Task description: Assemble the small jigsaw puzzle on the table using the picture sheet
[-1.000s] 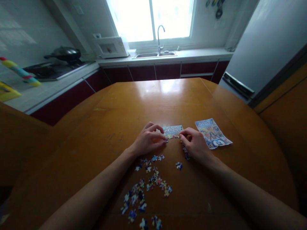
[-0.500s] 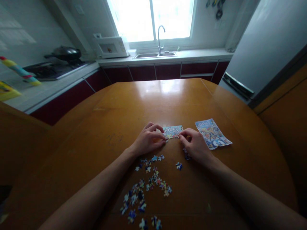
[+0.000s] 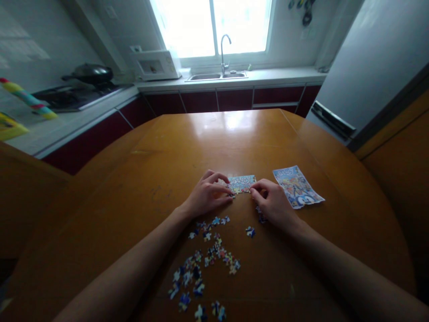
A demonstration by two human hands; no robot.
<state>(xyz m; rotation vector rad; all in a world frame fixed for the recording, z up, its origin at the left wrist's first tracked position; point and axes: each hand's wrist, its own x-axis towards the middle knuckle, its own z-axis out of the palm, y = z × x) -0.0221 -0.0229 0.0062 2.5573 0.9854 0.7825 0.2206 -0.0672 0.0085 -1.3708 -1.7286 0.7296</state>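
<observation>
Worktop (image 3: 214,147): glossy brown wood, all the action low on it; centre the clock on the joined puzzle panel (image 3: 241,182), with twelve toward the window.
Loose pieces (image 3: 221,254): a ragged scatter at six to seven o'clock, apart from the panel.
Picture sheet (image 3: 298,185): over at three o'clock, printed side up, one corner pointing away.
Left hand (image 3: 209,193): in from between eight and nine, fingers curled at the panel's left edge; whether they pinch a piece, I can't make out.
Right hand (image 3: 274,202): at four, thumb and forefinger drawn together on the near right corner; anything between them is hidden.
Puzzle panel: flat, right between the hands, pale blue up top, uneven along its near edge.
Dark pieces (image 3: 260,214): at five, partly covered by the right hand.
Small cluster (image 3: 250,231): out alone near six.
Step in hand: fitting or pressing along that near edge, by the look of it.
Next move: calls, I'd judge, for steadiness on the left and light, square pressure on the right.
</observation>
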